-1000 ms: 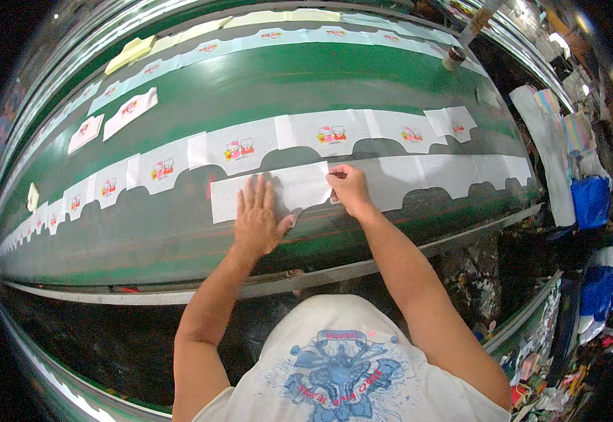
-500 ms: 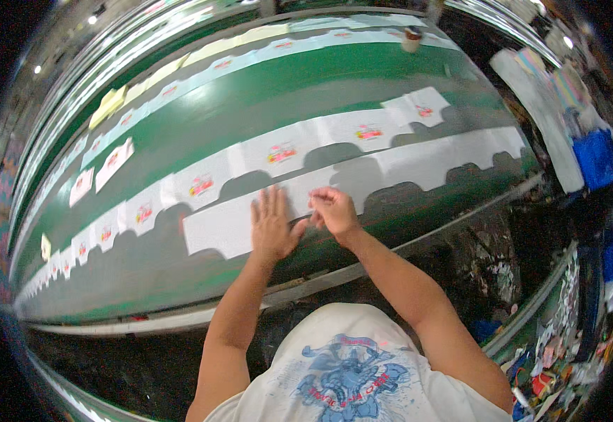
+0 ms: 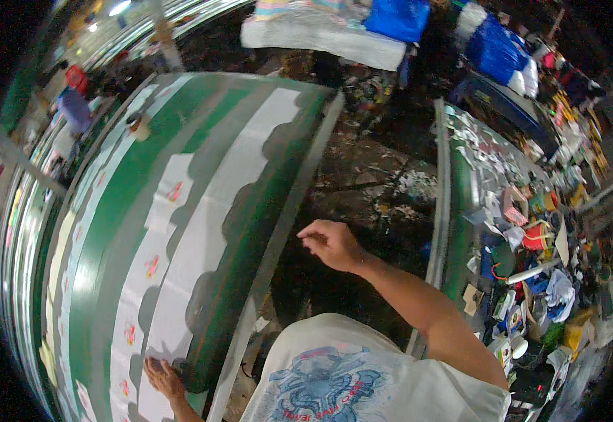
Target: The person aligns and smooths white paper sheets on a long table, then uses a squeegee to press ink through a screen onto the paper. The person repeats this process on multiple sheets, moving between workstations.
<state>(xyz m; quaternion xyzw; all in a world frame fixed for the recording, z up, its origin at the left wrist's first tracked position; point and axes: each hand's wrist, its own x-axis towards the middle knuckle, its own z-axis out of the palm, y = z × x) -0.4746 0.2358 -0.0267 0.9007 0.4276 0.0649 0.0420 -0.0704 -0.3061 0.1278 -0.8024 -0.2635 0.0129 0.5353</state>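
Observation:
My left hand [image 3: 163, 378] lies flat, fingers spread, on a white fabric panel [image 3: 201, 232] with scalloped edges near the front edge of the long green table [image 3: 127, 176]. My right hand [image 3: 329, 243] hangs in the air off the table's edge, above the dark littered floor, fingers loosely curled with nothing seen in them. A second row of white panels carrying small red printed motifs [image 3: 153, 266] runs along the table beyond the plain one.
A second green table [image 3: 461, 190] at right is piled with paper scraps, cups and containers [image 3: 535, 235]. Blue and white bundles [image 3: 398, 17] lie at the top. A person in purple [image 3: 74, 109] stands at far left. A small cup [image 3: 138, 126] sits on the table.
The view has swung sharply to the right. My right hand has lifted off the white panel and moved out past the table's edge; my left hand stays pressed on the panel.

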